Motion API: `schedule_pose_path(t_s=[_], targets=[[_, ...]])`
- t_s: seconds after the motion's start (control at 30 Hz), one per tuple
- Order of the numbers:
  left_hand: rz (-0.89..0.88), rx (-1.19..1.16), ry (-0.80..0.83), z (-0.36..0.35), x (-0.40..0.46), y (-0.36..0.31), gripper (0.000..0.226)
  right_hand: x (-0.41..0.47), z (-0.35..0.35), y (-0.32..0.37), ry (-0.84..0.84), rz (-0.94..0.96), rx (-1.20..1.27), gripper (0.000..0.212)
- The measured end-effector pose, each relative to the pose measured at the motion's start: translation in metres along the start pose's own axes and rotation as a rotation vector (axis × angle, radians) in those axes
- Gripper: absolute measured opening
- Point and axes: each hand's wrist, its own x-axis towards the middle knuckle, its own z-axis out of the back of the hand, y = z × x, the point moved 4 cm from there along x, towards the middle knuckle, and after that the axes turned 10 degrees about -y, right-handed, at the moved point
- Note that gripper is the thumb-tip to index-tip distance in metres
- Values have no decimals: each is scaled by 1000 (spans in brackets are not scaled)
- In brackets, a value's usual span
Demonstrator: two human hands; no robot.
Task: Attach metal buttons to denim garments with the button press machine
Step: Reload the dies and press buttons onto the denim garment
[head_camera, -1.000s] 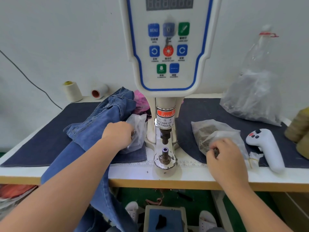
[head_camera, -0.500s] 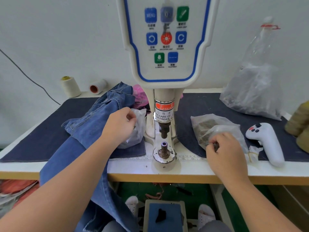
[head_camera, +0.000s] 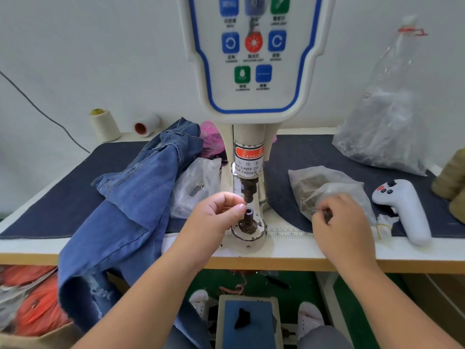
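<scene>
Left hand point(head_camera: 216, 215) has left its bag point(head_camera: 198, 187), now pinching a small part (too tiny to identify) at the press die point(head_camera: 247, 217); right hand point(head_camera: 339, 222) pinches inside another bag point(head_camera: 324, 187).

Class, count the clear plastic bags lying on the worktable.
3. One bag left of the press column beside the jeans, one bag right of it under the right hand, one tall tied bag far right.
</scene>
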Motion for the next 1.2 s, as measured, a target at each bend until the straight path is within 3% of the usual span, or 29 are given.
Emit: schedule_pose_path(t_s=[0.2,0.73,0.97,1.07,1.2], targets=[[7,-30,33,-7,-1,-4,8,0,-1,0,-4,-11,0,14],[-42,133,-8,2,7,-6,24,-1,0,0,-15,-12,2,13],[-43,195,31,5,11,-8,16,-1,5,0,-95,-48,42,12],[-172,342,-52,21,24,-14,21,5,12,-6,-90,-151,96,24],[-326,636,-261,47,47,-11,26,9,27,-8,-113,-20,-40,24]])
